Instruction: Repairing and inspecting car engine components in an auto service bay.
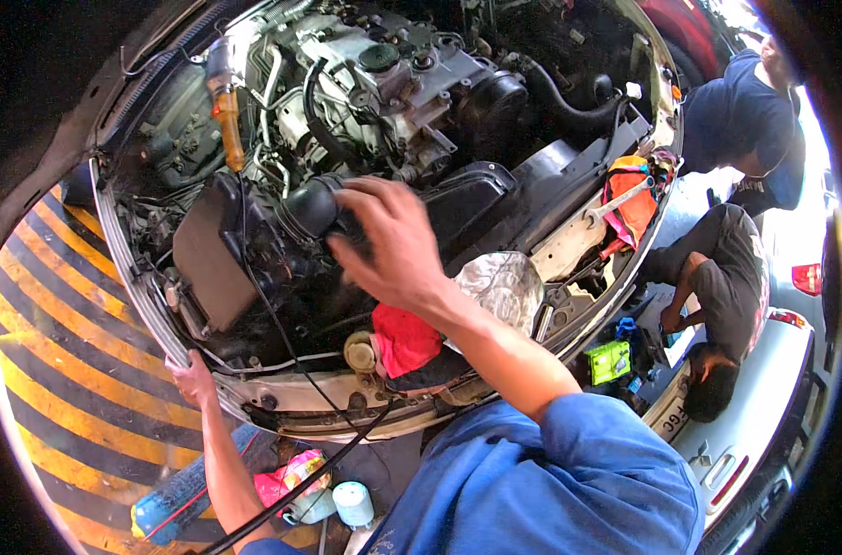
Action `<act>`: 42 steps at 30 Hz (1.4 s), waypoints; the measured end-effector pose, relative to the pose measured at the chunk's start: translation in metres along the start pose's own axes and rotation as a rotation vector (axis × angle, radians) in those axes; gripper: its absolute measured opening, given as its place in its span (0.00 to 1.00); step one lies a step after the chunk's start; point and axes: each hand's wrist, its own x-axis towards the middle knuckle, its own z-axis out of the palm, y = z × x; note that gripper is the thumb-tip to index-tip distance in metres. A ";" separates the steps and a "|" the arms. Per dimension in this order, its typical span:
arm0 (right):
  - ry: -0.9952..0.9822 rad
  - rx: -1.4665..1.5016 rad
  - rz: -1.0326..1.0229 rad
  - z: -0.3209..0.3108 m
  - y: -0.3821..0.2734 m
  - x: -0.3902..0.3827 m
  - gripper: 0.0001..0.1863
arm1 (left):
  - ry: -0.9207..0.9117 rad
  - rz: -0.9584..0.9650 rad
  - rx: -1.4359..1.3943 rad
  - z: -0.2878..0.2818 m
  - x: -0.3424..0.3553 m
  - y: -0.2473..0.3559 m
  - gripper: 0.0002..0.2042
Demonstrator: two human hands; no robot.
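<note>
My right hand (388, 242) hangs over the engine bay, slightly blurred, its fingers apart and nothing held in them. Its fingertips are beside a black ribbed air intake hose (308, 208); whether they touch it I cannot tell. To the lower left, my left hand (195, 379) grips the edge of the car's fender (153, 319), its fingers partly hidden. An orange work light (225, 116) hangs lit at the upper left, its thin black cable running down across the bay. Behind the hose lies the engine (384, 83). A brown-topped box (213, 254) sits left of the hose.
Along the front edge lie a red cloth (407, 340), a silvery crumpled cover (502, 289), a wrench (617, 203) and an orange cloth (629, 199). Two people work at the right by a silver car (763, 388). A blue cylinder (176, 499) lies on the striped floor (69, 342).
</note>
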 end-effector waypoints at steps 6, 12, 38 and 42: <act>-0.311 0.133 0.101 0.072 0.020 0.065 0.22 | 0.015 0.002 -0.023 0.002 0.003 0.000 0.31; -0.329 0.145 0.264 0.088 0.063 0.061 0.20 | -0.012 0.082 -0.124 0.005 0.006 -0.016 0.31; -0.575 0.455 0.229 0.067 0.032 0.043 0.19 | -0.059 0.138 -0.196 0.013 0.032 -0.067 0.32; -0.585 0.458 0.213 0.068 0.032 0.041 0.29 | -0.005 0.145 -0.121 0.011 0.029 -0.065 0.32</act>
